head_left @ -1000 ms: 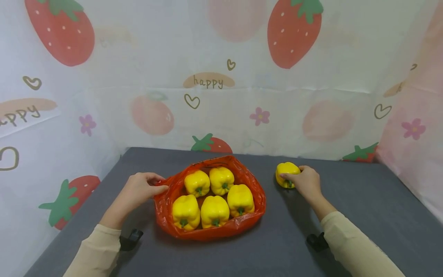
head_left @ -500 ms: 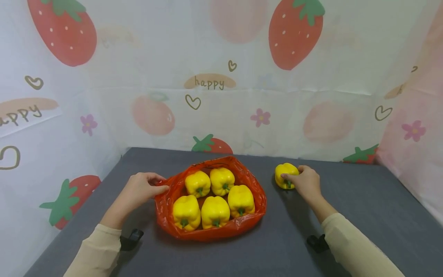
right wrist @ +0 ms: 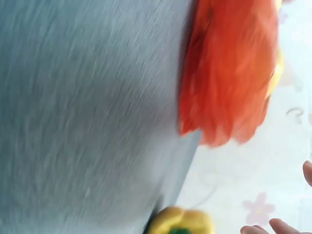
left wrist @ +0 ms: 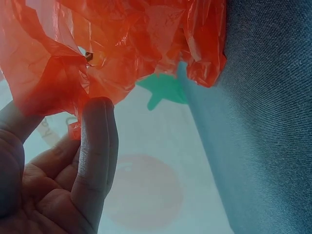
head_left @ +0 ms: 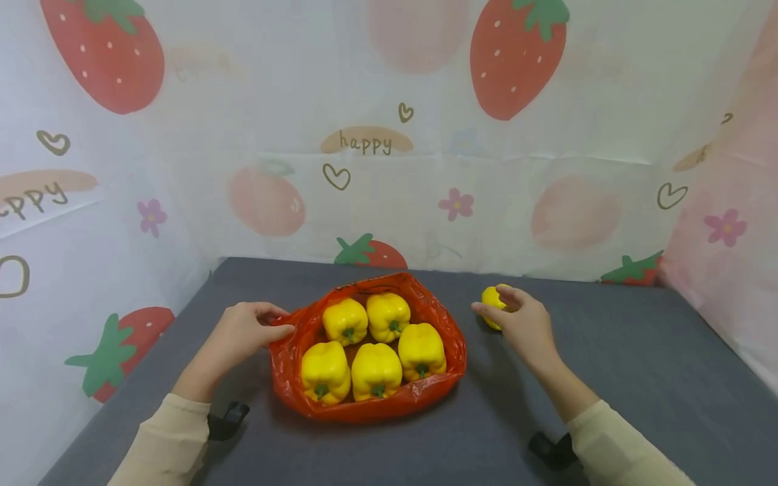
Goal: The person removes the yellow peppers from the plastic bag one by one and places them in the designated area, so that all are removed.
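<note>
Here, the left hand [head_left: 243,331] pinches the edge of a red plastic bag [head_left: 389,409] holding five glossy yellow bell peppers [head_left: 377,371]; the right hand [head_left: 525,329], thumb and fingers parted, grips nothing near a lone yellow bell pepper [head_left: 491,297] on the dark grey table [head_left: 644,358]

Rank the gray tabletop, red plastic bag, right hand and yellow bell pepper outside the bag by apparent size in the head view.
Gray tabletop
Red plastic bag
Right hand
Yellow bell pepper outside the bag, partly hidden by the hand
</note>
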`<state>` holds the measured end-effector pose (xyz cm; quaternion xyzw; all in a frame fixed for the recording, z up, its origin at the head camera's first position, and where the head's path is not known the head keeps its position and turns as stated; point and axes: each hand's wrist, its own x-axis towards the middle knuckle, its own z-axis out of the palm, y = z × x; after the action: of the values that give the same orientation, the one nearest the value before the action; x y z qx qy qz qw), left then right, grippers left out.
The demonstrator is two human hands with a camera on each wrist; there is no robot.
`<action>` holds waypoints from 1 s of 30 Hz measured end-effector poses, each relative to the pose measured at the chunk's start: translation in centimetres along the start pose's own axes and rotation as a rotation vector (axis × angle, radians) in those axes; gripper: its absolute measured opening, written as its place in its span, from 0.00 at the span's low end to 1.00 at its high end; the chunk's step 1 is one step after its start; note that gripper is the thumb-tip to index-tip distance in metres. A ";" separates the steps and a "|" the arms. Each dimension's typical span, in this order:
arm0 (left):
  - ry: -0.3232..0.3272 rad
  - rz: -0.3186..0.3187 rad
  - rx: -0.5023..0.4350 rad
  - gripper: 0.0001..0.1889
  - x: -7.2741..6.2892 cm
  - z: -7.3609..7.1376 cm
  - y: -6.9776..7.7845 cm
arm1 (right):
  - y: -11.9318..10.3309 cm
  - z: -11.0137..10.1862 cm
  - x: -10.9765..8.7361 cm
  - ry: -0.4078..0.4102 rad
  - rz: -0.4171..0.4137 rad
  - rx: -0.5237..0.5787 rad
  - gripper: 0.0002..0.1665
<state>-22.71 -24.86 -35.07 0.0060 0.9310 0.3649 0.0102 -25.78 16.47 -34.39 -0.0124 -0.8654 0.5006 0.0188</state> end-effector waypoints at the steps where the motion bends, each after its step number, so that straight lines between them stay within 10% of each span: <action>1: 0.001 -0.001 0.002 0.22 0.0 0.0 0.0 | -0.1 0.1 -0.2 -0.009 -0.005 0.007 0.52; 30: 0.012 0.004 0.015 0.22 0.1 0.0 -0.2 | -1.7 5.0 -4.2 -0.114 -0.046 0.031 0.41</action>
<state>-22.77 -24.99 -35.20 0.0058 0.9338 0.3578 0.0038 -21.83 11.17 -35.52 0.0361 -0.8571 0.5135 -0.0189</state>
